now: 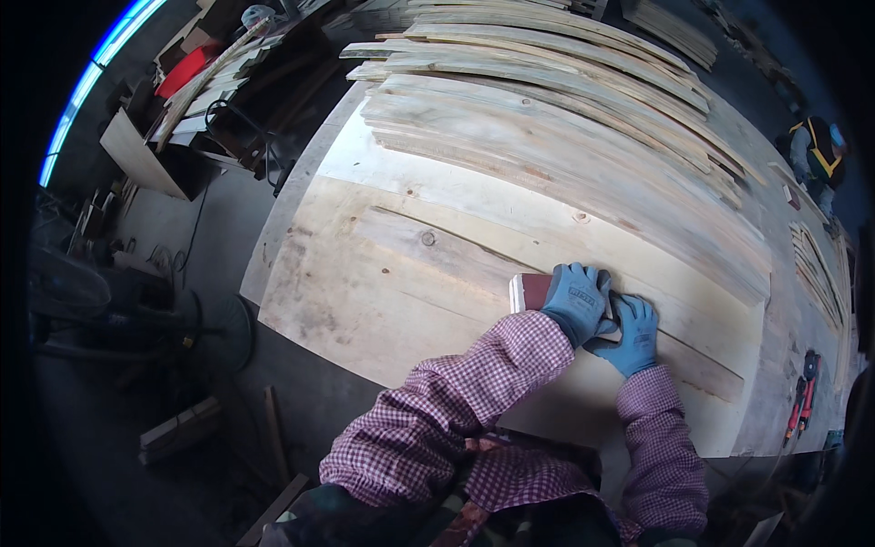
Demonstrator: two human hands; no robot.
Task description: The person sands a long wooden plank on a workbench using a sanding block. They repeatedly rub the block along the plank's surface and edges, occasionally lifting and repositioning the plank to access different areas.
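Both my hands wear blue work gloves and rest on a sanding block with a dark red-brown top and a pale end [516, 294]. My left hand [578, 303] curls over the block's top. Just right of it, my right hand [631, 334] bends its fingers around the block's other end, the thumbs close together. Under the block lies a long, thin wooden board [437, 252] with a dark knot near its left end. This board lies flat on a pale plywood worktable [355, 314]. My palms hide much of the block.
Beyond the board, a stack of planks [529, 132] spans the table, with loose wooden strips [556, 64] behind it. Red-handled tools [802, 394] lie at the right. A person [817, 155] is at the far right. Left of the table are a fan [214, 330] and wood scraps [180, 428].
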